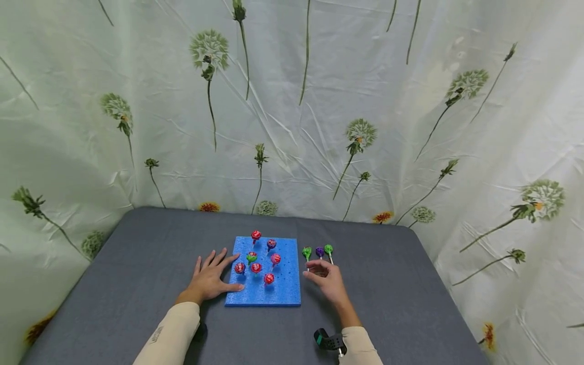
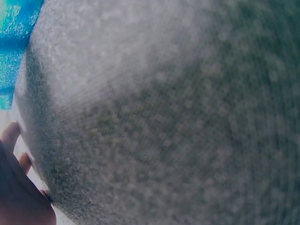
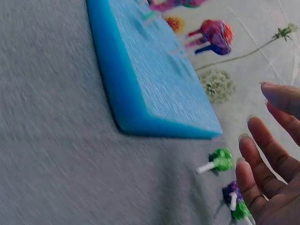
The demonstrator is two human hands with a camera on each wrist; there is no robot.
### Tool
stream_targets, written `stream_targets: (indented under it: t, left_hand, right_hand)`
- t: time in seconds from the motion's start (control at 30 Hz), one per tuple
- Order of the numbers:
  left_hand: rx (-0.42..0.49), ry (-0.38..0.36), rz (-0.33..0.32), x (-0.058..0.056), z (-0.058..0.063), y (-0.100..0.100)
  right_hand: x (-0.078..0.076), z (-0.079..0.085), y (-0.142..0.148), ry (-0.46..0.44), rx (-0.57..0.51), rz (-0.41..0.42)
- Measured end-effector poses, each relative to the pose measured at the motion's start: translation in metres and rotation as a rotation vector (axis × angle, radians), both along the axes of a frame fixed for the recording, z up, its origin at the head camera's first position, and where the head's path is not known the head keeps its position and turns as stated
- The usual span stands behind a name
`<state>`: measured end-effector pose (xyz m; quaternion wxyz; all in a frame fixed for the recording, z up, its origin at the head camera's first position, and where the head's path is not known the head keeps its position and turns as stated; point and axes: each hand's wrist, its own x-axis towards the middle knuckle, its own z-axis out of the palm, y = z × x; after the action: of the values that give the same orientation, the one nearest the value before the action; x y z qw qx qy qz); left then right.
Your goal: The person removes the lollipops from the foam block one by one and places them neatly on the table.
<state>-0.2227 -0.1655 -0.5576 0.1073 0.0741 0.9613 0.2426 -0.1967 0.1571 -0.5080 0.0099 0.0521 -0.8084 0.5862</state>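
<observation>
A blue foam board (image 1: pixel 285 294) lies on the table with several wrapped lollipops standing upright in it, mostly red, one green (image 1: pixel 252 257). My left hand (image 1: pixel 210 278) rests at the board's left edge, fingers spread, fingertips and thumb on the foam. To the right of the board lie a green lollipop (image 1: pixel 307 251), a purple lollipop (image 1: pixel 320 252) and another green lollipop (image 1: pixel 328 249). Just in front of these hovers my right hand (image 1: pixel 327 280), fingers loosely bent and holding nothing. In the right wrist view, its fingers (image 3: pixel 267 157) are apart from the loose lollipops.
Dark grey cloth (image 1: pixel 383 304) covers the table. Behind it hangs a pale curtain (image 1: pixel 292 126) printed with dandelions. A black wristband (image 1: pixel 326 340) is on the right wrist. Small holes dot the board's right part.
</observation>
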Motion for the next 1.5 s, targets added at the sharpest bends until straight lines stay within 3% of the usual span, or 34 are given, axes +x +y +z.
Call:
stream_targets:
  t: [0.1, 0.4, 0.53, 0.63, 0.83, 1.4, 1.5]
  left_hand:
    - [0.001, 0.002, -0.002, -0.001, 0.0, 0.0]
    - [0.009, 0.004, -0.003, 0.0, 0.001, 0.0]
    - [0.009, 0.006, -0.003, 0.0, 0.001, 0.0]
    - [0.008, 0.005, -0.001, 0.0, 0.001, 0.0]
    - [0.003, 0.0, 0.003, -0.001, -0.001, 0.0]
    - [0.001, 0.009, 0.004, 0.0, -0.001, 0.001]
    - [0.002, 0.013, 0.005, 0.0, -0.001, 0.0]
  right_hand:
    - [0.009, 0.011, -0.009, -0.017, 0.004, 0.049]
    - [0.02, 0.013, -0.027, -0.031, -0.074, 0.154]
    - [0.019, 0.009, -0.034, -0.029, -0.102, 0.202]
    - [0.015, -0.002, -0.038, -0.038, -0.124, 0.221]
    - [0.01, -0.02, -0.049, -0.058, -0.145, 0.211]
    - [0.015, -0.029, -0.076, -0.048, -0.142, 0.159]
    - [0.018, -0.021, -0.079, -0.035, -0.137, 0.15]
